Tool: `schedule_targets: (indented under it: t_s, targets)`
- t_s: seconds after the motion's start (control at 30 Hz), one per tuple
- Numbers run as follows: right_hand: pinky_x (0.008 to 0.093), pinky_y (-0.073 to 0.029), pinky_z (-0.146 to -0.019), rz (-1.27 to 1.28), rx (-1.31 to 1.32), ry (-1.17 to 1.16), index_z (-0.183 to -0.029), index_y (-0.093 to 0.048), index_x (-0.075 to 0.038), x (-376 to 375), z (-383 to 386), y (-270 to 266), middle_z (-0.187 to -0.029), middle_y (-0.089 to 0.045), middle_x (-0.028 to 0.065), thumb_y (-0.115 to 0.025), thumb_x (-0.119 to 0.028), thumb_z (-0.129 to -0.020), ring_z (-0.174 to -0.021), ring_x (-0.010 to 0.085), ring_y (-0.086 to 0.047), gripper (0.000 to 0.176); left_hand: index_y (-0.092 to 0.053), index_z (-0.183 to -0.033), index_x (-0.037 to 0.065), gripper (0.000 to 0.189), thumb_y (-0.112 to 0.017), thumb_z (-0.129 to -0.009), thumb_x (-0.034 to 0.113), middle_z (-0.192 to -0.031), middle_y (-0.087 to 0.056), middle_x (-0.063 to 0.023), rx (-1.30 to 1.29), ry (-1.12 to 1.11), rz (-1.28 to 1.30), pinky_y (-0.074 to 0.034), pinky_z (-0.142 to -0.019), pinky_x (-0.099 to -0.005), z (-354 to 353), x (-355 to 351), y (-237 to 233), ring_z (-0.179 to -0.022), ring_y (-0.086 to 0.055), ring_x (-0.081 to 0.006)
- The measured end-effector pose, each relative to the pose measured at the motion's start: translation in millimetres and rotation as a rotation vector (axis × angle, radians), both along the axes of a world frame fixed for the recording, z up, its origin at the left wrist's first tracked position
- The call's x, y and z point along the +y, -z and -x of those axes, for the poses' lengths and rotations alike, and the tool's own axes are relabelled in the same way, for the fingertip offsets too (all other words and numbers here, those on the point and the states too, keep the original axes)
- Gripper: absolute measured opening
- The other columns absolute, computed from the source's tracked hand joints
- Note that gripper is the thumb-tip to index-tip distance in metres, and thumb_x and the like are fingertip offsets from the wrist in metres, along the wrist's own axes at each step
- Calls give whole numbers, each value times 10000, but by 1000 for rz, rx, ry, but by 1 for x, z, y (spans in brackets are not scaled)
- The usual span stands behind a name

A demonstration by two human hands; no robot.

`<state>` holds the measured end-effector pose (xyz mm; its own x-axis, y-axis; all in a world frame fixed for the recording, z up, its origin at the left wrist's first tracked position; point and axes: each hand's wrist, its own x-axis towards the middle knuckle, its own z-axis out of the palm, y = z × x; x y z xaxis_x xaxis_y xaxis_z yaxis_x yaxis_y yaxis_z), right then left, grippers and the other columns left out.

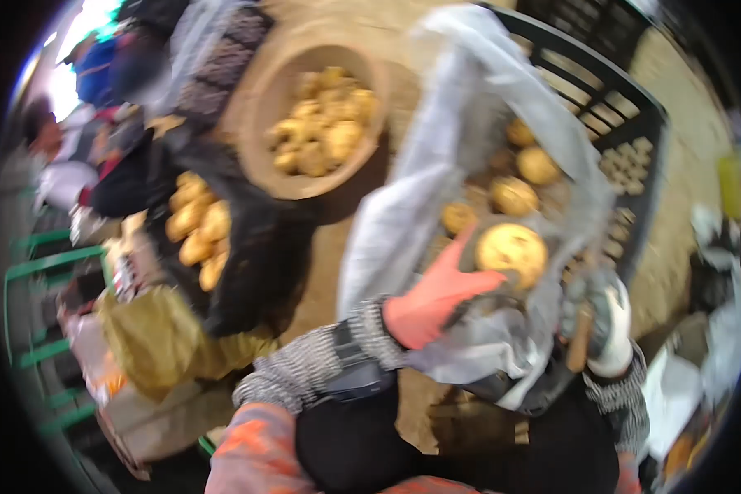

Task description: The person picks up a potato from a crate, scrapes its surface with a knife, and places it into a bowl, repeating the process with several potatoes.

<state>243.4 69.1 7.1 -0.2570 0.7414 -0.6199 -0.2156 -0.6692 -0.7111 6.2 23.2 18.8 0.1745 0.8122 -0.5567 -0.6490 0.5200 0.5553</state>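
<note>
My left hand, in a coral glove, is closed around a round yellow potato-like tuber, above a crate lined with a whitish plastic sack. Several browner tubers lie inside the liner, just beyond that hand. At the crate's near right side is my right hand, in a white and grey glove. Its fingers wrap round a brown, wood-like handle; the working end of this tool cannot be made out. Blur softens both hands.
A tan basin of yellow tubers stands beyond the crate's left side. Nearer on the left is a black bag holding more. The black crate's slatted wall rises at the right. Green metal bars and people sit at far left.
</note>
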Motion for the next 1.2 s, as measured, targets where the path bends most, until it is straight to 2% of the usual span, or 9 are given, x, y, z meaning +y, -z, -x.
schedule_targets:
  t_s: [0.07, 0.13, 0.23, 0.33, 0.47, 0.53, 0.7, 0.97, 1.2]
  targets:
    - [255, -468, -453, -98, 180, -213, -983, -500, -40, 9, 4, -4, -704, -569, 52, -548, -362, -939, -524, 141, -562, 329, -342, -1385, 69, 664, -628, -796, -39, -1255, -531, -69, 26, 38, -68, -455, -928, -282, -6, 7, -1, -1137, -534, -148]
    - [270, -481, -558, 120, 212, -269, -966, -480, -35, 7, 0, -5, -893, -577, 64, -606, -192, -900, -715, 152, -602, 211, -337, -1385, 89, 696, -621, -765, -51, -1298, -478, -64, 25, 31, -134, -462, -902, -268, -8, 7, 4, -1176, -497, -138]
    - [227, -433, -540, -29, 196, -414, -825, -457, -52, 1, 15, -9, -775, -547, 31, -549, -113, -895, -654, 84, -525, 131, -326, -1384, 100, 718, -604, -742, -60, -1321, -437, -57, 134, 86, -132, -449, -901, -256, -6, 4, -2, -1192, -473, -141]
    - [257, -448, -537, 69, 67, -461, -959, -512, 5, 2, 18, -16, -794, -577, 79, -582, -302, -908, -602, 124, -539, 319, -319, -1381, 102, 709, -590, -746, -55, -1321, -424, -47, 109, 145, -91, -430, -907, -252, -10, 1, -5, -1173, -473, -142]
    - [233, -409, -522, -143, 51, -508, -849, -525, -6, -1, 14, -8, -704, -524, 11, -491, -186, -945, -582, 67, -487, 206, -345, -1360, 81, 681, -602, -743, -45, -1328, -416, -74, 181, 188, -131, -406, -955, -290, -13, -4, -2, -1184, -463, -181]
    - [228, -411, -524, -224, 6, -503, -850, -532, 0, -4, 10, 0, -682, -520, 5, -511, -229, -944, -581, 68, -494, 248, -318, -1368, 45, 756, -663, -701, -46, -1330, -417, -93, 727, 312, -633, -347, -1025, -305, -11, -4, 11, -1251, -416, -194]
    - [221, -419, -501, 89, 81, -620, -975, -565, -12, 4, 14, -15, -707, -556, 11, -531, -300, -930, -547, 63, -492, 293, -432, -1278, 26, 673, -723, -672, -6, -1268, -454, -158, 740, 260, -507, -361, -1015, -373, -18, -6, 8, -1188, -461, -304]
    - [229, -430, -505, -40, 35, -786, -976, -563, -7, 5, 11, -12, -684, -567, 21, -514, -327, -926, -549, 63, -506, 327, -453, -1247, 14, 670, -709, -629, -21, -1254, -461, -141, 939, 440, -674, -365, -991, -352, -12, -1, 9, -1162, -476, -269]
    - [213, -432, -501, -56, 39, -629, -897, -523, -27, 0, 18, -12, -696, -566, 22, -481, -310, -938, -557, 66, -525, 289, -502, -1190, 31, 613, -759, -634, 59, -1224, -490, -198, 855, 170, -642, -401, -966, -424, -20, -7, 13, -1152, -480, -378]
